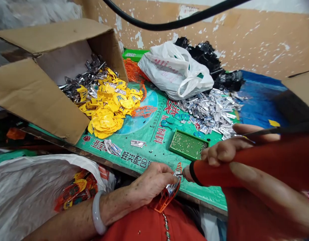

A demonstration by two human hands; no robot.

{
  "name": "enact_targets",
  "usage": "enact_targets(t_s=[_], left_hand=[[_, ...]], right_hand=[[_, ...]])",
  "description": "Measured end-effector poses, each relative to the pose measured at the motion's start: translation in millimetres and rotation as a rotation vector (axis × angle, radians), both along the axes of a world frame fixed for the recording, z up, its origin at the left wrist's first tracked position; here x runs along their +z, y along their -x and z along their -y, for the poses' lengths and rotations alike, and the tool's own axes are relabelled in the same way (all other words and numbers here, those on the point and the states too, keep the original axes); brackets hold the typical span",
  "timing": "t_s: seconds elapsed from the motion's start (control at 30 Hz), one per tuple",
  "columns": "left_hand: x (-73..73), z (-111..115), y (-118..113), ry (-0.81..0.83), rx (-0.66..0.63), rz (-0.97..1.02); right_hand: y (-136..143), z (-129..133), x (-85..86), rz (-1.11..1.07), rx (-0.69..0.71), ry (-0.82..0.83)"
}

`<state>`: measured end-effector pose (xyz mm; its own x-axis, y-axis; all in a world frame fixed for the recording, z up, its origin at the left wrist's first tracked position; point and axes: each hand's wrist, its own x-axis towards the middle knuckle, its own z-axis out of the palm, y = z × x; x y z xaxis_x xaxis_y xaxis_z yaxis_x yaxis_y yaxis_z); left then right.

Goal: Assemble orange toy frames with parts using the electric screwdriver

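My left hand (154, 182), with a pale bangle at the wrist, pinches an orange lattice plastic piece (165, 202) with a silver part (172, 185) against it, at the table's near edge. My right hand (226, 150) is wrapped round a red electric screwdriver (214, 172) with a black ring near its nose. Its thin bit points left and meets the silver part beside my left fingertips. Just beyond the screwdriver lies a green perforated tray (188, 145) dotted with small metal bits, probably screws.
A tipped cardboard box (51, 100) spills dark parts and yellow plastic pieces (106, 117) on the left. Behind are a white plastic bag (175, 70), silver parts (212, 110) and black parts (202, 55). A cable (169, 26) hangs across the top. A sack (44, 180) stands lower left.
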<state>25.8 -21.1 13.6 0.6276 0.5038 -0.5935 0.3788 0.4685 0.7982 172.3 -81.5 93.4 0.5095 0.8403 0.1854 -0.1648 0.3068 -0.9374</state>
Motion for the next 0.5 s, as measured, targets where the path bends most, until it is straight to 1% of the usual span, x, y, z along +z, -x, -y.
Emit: enact_targets(t_s=[0.1, 0.23, 0.5], left_hand=[[0.8, 0, -1, 0.002, -0.001, 0.004], [0.0, 0, -1, 0.007, 0.005, 0.01], [-18.7, 5, 2, -0.024, 0.052, 0.055]], right_hand=[[1, 2, 1.7, 0.003, -0.043, 0.017], [1, 3, 3.1, 0.008, -0.017, 0.043], [-1, 2, -1.8, -0.054, 0.005, 0.005]])
